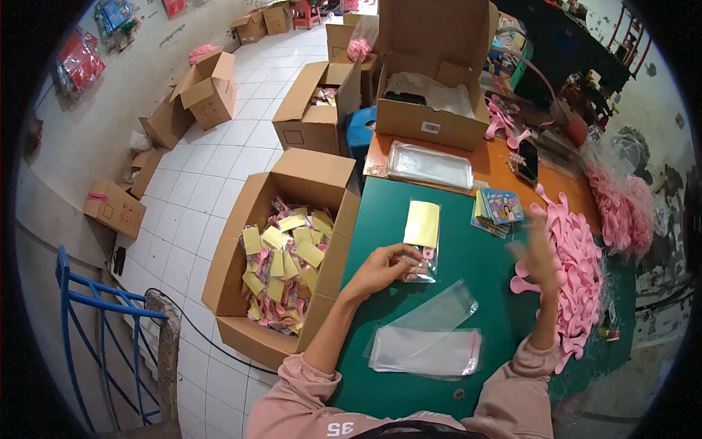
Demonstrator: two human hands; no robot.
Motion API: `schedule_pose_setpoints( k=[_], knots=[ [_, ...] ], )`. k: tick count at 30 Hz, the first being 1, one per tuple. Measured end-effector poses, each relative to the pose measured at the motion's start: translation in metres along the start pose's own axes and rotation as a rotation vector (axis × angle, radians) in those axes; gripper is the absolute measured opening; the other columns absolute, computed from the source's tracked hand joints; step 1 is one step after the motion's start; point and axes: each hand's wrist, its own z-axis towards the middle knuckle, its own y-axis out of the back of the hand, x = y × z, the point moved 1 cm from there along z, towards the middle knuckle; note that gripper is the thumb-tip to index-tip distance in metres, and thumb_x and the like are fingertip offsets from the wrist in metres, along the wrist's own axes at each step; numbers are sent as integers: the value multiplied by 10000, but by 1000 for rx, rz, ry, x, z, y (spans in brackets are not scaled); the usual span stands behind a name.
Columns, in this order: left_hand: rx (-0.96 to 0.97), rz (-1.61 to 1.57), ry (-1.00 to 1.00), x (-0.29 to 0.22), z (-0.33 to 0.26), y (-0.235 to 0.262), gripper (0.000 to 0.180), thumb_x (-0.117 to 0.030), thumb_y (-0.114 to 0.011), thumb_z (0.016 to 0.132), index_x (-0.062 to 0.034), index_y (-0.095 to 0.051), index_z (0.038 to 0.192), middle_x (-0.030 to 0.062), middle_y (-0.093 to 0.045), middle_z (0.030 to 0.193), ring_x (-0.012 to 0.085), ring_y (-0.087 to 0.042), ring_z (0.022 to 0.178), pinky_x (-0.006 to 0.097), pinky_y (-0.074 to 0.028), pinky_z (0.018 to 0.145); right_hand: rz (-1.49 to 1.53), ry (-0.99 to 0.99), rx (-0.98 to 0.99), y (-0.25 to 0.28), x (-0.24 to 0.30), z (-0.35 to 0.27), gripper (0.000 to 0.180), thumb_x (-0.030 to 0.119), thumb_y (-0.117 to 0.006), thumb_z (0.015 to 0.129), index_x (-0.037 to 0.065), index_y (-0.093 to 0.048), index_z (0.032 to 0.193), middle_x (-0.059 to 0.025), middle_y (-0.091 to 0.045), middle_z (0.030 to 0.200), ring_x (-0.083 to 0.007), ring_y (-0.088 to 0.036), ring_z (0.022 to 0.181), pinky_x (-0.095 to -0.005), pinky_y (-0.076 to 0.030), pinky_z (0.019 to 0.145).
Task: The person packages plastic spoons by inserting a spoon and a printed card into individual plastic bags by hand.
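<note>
My left hand (387,269) is closed on the lower left side of a clear plastic bag (431,274) on the green table (365,234). A pale yellow card (423,223) covers the bag's upper part, and a small pink piece shows below it. My right hand (540,252) is smeared by motion beside a heap of pink plastic spoons (578,271); whether it holds anything cannot be made out. Nearer to me lies a stack of clear plastic bags (424,351), with a few loose ones slanting across its top.
Left of the table stands an open carton (212,293) holding several packed bags with yellow cards. Printed cards (503,207) lie near the table's far edge. Behind are more clear bags (430,165), an open cardboard box (431,128) and a phone (527,162).
</note>
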Motion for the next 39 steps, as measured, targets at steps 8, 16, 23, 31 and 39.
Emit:
schedule_pose_setpoints(
  k=[8,16,23,31,39],
  knots=[
    [30,-108,-19,-9,-13,-2,165,-96,-442,903,-20,-503,1037,92,-590,947,102,-577,830,211,-476,687,213,171,50,-85,110,5,317,34,-704,661,33,-501,905,-119,-436,967,-219,-528,745,-313,-477,663],
    [-186,538,-194,-9,-4,-14,144,-27,-589,805,-7,-513,926,53,-573,852,130,-588,816,270,-527,693,698,-157,186,-79,92,5,160,-6,-701,677,-9,-573,774,-61,-434,961,-101,-527,747,-243,-467,632],
    [-235,491,-268,5,3,-12,165,-96,-650,780,4,-535,841,34,-572,779,99,-577,711,221,-500,543,1155,-394,314,-91,76,-1,117,46,-644,770,-10,-549,808,-62,-491,945,-95,-554,815,-232,-483,693],
    [-383,364,-147,4,3,-13,214,-146,-648,789,43,-548,792,87,-574,757,126,-608,657,242,-503,509,1208,-604,235,-94,92,-1,103,66,-565,841,-4,-490,848,-89,-598,787,-136,-613,665,-228,-505,576],
    [-426,327,-146,7,5,-15,177,-134,-620,816,-6,-512,875,29,-556,754,80,-578,725,211,-486,528,1157,-666,129,-100,93,-4,124,27,-586,817,1,-466,828,-95,-587,735,-136,-607,592,-207,-484,494]
  ],
)
